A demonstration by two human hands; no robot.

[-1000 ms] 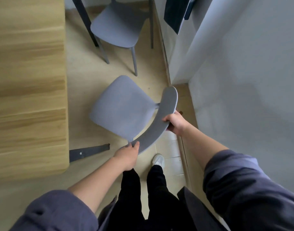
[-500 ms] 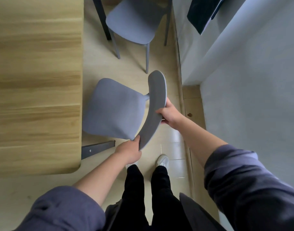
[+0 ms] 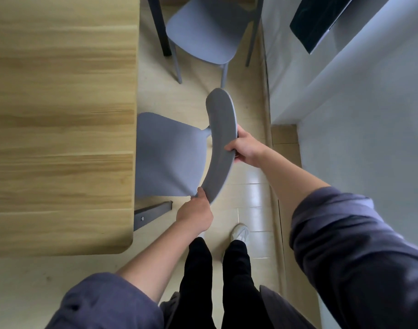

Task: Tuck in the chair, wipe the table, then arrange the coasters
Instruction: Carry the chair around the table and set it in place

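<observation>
Between the two hands curves the grey backrest (image 3: 221,143) of the chair (image 3: 170,155), and both hands hold it. The left hand (image 3: 196,214) grips the near end of the backrest, with the thumb laid over the top edge and the fingers curled below. The right hand (image 3: 247,148) holds it further along, on the outer side, thumb on top and fingers wrapped behind. To the left of both hands lies the seat, and its front edge meets the edge of the wooden table (image 3: 61,115); whether the seat goes under the top, one cannot tell from above. Just left of the left hand a grey metal bar (image 3: 153,213) comes out from below the table, near the corner of the seat. Beyond the right hand, further from the person, stands a second chair (image 3: 205,32) of the same grey, apart from the held one, and a dark leg (image 3: 159,27) stands beside it at the table's edge. To the right of the right hand runs a pale wall (image 3: 357,115), close to the arm, so the passage is narrow. High on this wall shows a dark flat panel (image 3: 322,20). Below the hands, on the shiny floor (image 3: 250,198), a white shoe (image 3: 239,233) shows under black trousers
</observation>
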